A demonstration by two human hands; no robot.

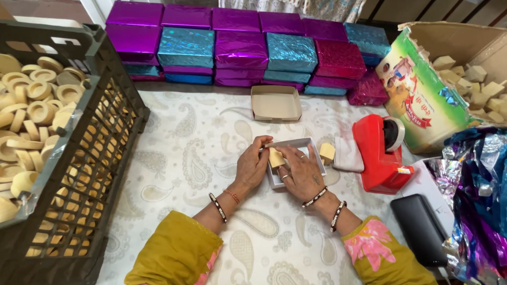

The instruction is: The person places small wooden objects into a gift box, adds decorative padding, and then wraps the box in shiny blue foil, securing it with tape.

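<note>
Head view, looking down on a table covered with a pale paisley cloth (185, 153). Both hands meet over a small white box (297, 158) lying open near the middle of the cloth. The left hand (252, 168) rests on the box's left edge, its fingers curled and narrowly closed against a pale yellow block (276, 157). The right hand (302, 170) lies over the box from the right, its fingers close together and touching the same block, so that the block is pinched between the two hands inside the box. A second block (327, 152) stands on the cloth just beside the box's right edge, touching neither hand.

Behind the box, apart from it, lies an empty tray (275, 103) of brown card. Beyond it stands a stacked row of boxes wrapped in purple and blue foil (243, 50). To the right of the hands stands a red tape dispenser (377, 155), with a white cloth (347, 154) between it and the second block. A black case (420, 228) lies near the right forearm, beside loose foil sheets (475, 200). At far right a carton (465, 79) holds more blocks. At left a dark crate (79, 158) holds pale rings (31, 100).
</note>
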